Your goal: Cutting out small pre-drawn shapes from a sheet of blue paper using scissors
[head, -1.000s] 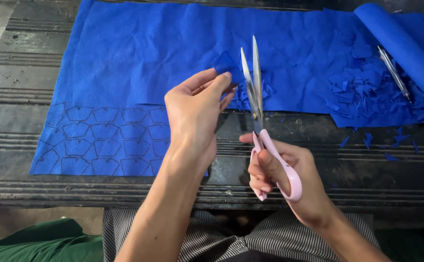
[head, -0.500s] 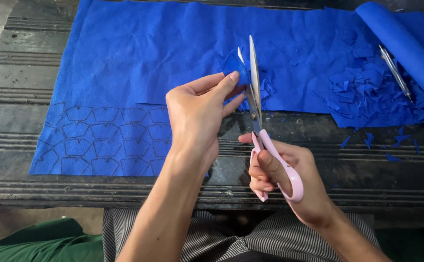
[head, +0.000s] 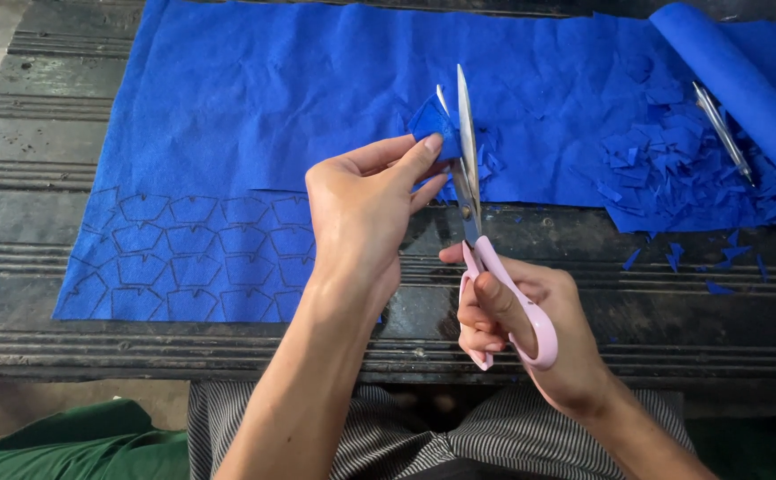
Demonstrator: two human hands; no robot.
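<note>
One pair of scissors (head: 477,213) with pink handles stands blades-up over the near edge of the blue cloth (head: 254,107). The right hand (head: 517,329) has its fingers closed through the handles; the two blades are slightly parted. The left hand (head: 361,209) pinches one small blue cloth piece (head: 432,124) between thumb and fingertips, held against the blades just above the cloth. One cloth sheet lies flat on the dark bench (head: 32,151), with rows of drawn outlines on its near left corner. To the right of the scissors lies one heap of blue scraps (head: 672,169), one pen (head: 723,133) on it, and one roll of cloth (head: 743,80) beyond.
</note>
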